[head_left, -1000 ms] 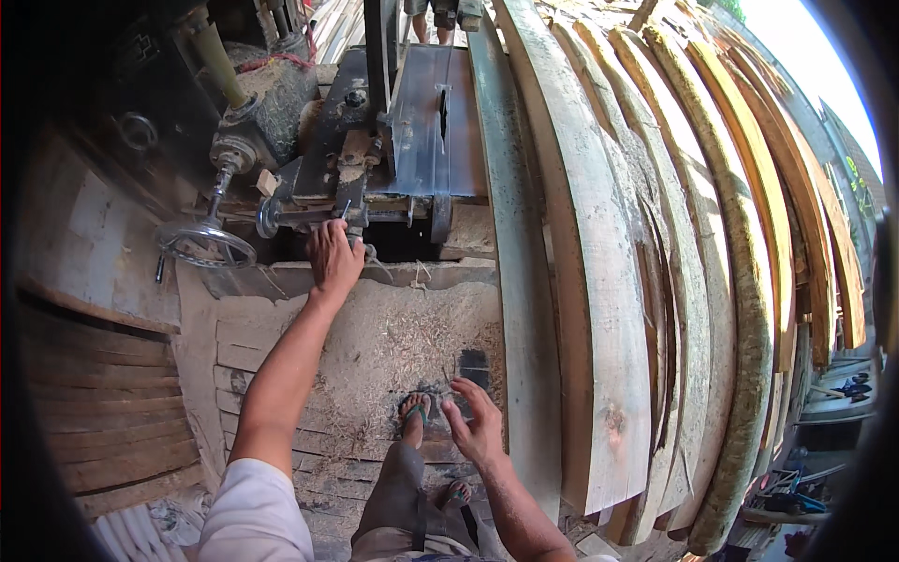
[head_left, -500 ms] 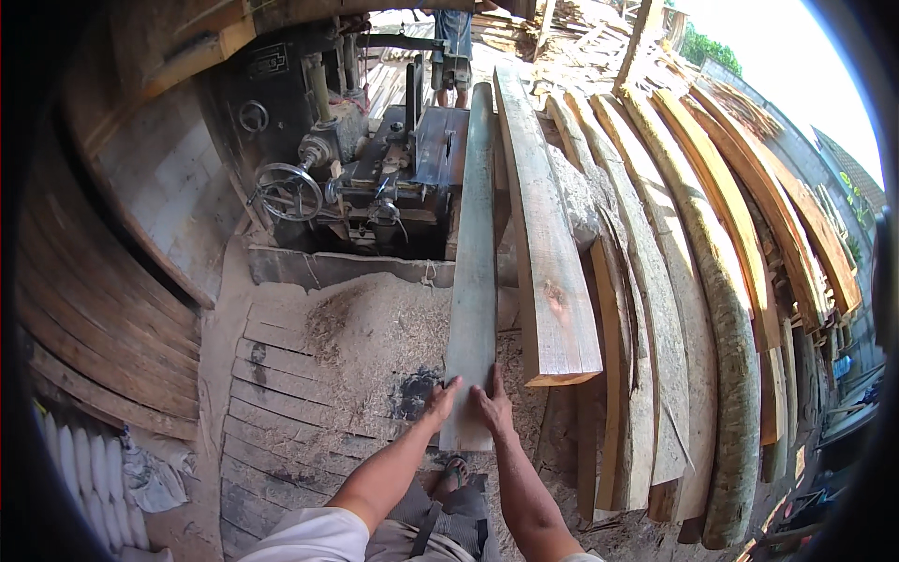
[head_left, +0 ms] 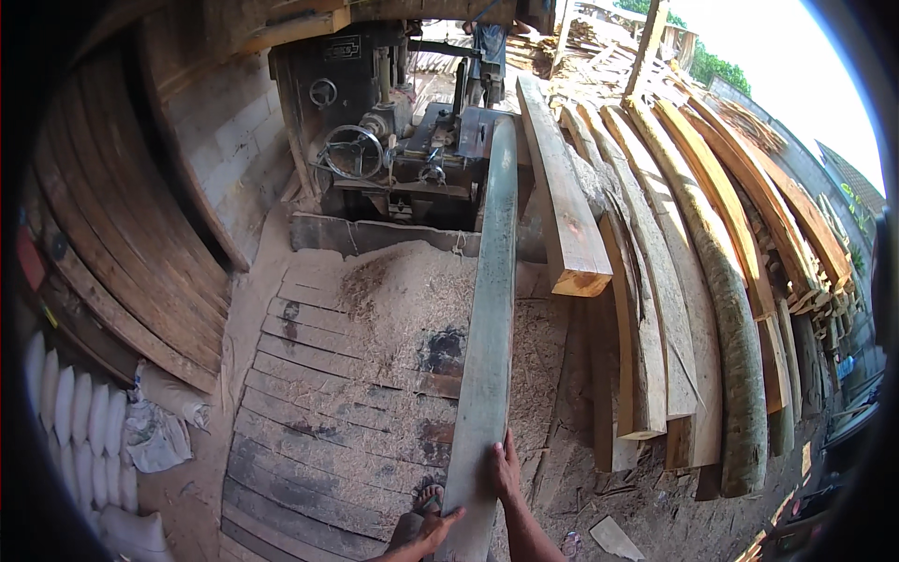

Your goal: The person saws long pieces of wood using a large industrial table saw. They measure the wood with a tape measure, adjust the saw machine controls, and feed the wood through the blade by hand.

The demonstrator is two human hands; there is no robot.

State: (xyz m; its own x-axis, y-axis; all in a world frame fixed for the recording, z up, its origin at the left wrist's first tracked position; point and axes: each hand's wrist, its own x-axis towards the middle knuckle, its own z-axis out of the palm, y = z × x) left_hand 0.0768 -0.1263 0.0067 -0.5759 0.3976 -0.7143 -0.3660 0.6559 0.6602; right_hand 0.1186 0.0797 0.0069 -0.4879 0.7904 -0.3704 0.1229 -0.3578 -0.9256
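A long grey-green wooden plank (head_left: 485,318) runs away from me, its far end beside the steel table of a woodworking machine. My left hand (head_left: 434,534) grips its left edge near the picture's lower rim, with the thumb on top. Farther up the right edge, my right hand (head_left: 507,470) holds the plank, thumb over the top face and fingers against the side. The plank's near end runs out of the picture. A thick squared beam (head_left: 562,197) lies to its right, apart from my hands.
The dark machine (head_left: 393,140) with its large handwheel (head_left: 353,153) stands ahead. Sawdust (head_left: 412,281) heaps over the slatted floor (head_left: 309,412). Several logs and beams (head_left: 693,253) lie at right. White sacks (head_left: 89,412) are stacked at left. Another person (head_left: 489,56) stands beyond the machine.
I have moved back from the machine, drawing the plank toward me. Both hands sit lower in view and still grip it, the right now farther along the plank than the left.
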